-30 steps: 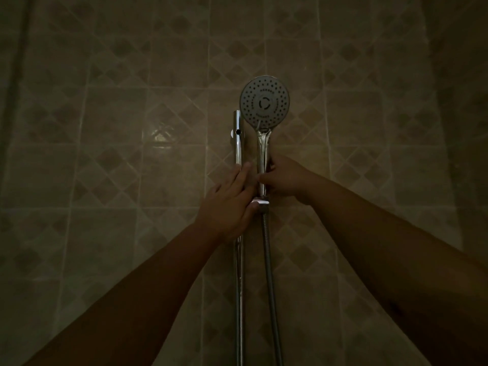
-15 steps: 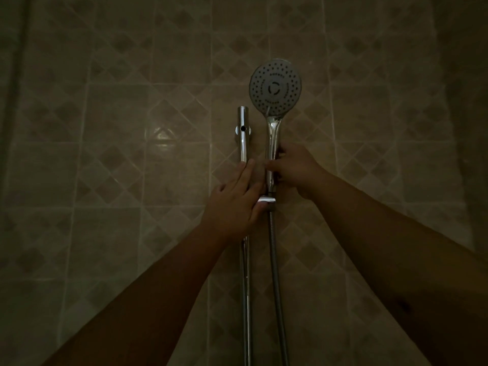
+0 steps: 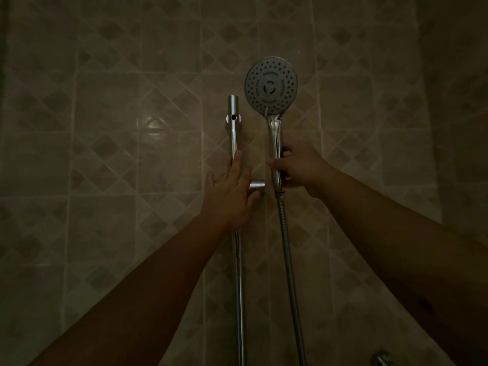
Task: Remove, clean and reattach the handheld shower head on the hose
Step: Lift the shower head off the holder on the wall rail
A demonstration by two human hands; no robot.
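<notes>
Beside wall rail (image 3: 234, 133), shower head (image 3: 271, 85) upright, handle in right hand (image 3: 301, 167) fingers, left hand (image 3: 229, 196) flat.

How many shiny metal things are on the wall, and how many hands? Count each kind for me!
Shower head: 1
Hose: 1
Rail: 1
Holder: 1
Hands: 2, the left hand and the right hand
Total: 6
</notes>
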